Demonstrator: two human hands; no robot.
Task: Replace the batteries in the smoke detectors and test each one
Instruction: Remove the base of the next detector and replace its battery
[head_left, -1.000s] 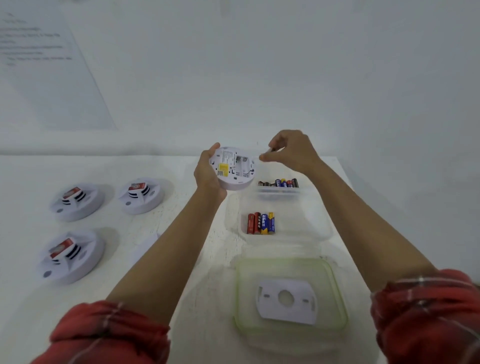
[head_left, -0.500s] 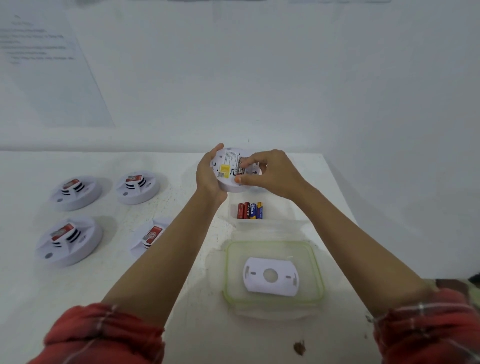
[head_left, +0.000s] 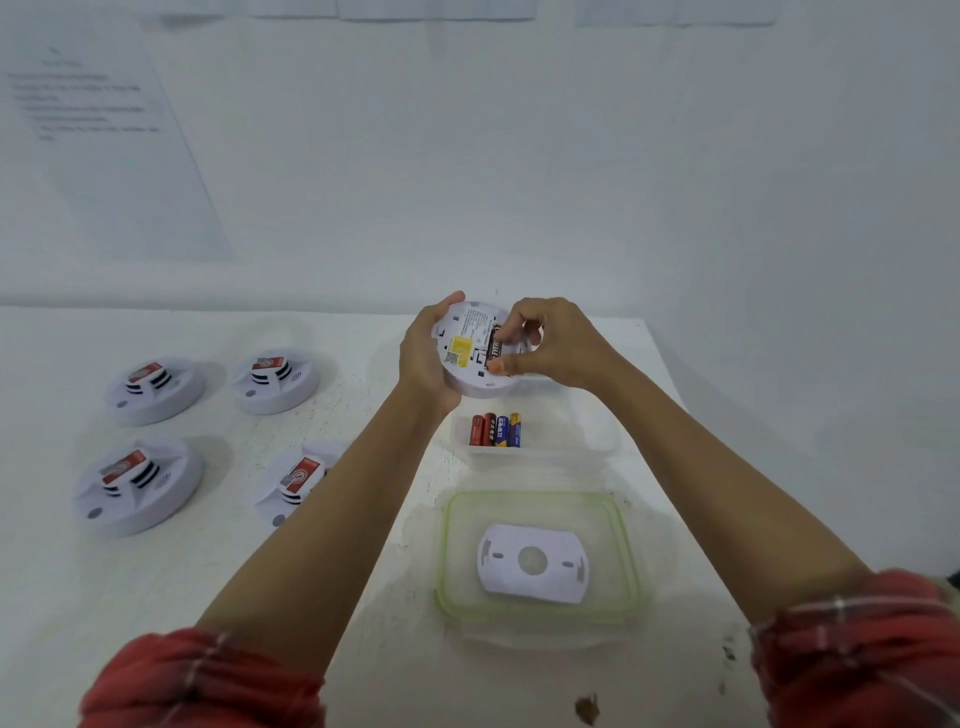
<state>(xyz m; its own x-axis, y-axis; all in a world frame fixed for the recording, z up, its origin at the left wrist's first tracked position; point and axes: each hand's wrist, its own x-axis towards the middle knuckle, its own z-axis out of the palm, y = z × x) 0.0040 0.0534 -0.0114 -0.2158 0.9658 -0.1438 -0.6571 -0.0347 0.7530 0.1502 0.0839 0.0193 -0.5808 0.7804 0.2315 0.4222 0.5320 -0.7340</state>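
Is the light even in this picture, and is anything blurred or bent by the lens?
Head view: soft, bluish, even light, only faint shadows beside the smoke detectors on the table; the wall sheet has text too blurred to read; the wide lens stretches the sleeves at the bottom corners.

One wide-angle camera, worn on the head, is looking forward and down across the table (head_left: 156, 597), facing the wall (head_left: 571, 182) at twelve o'clock. It is sitting close: the forearms are entering from seven and five o'clock, the left hand (head_left: 423, 358) and right hand (head_left: 563, 345) meeting just above centre.
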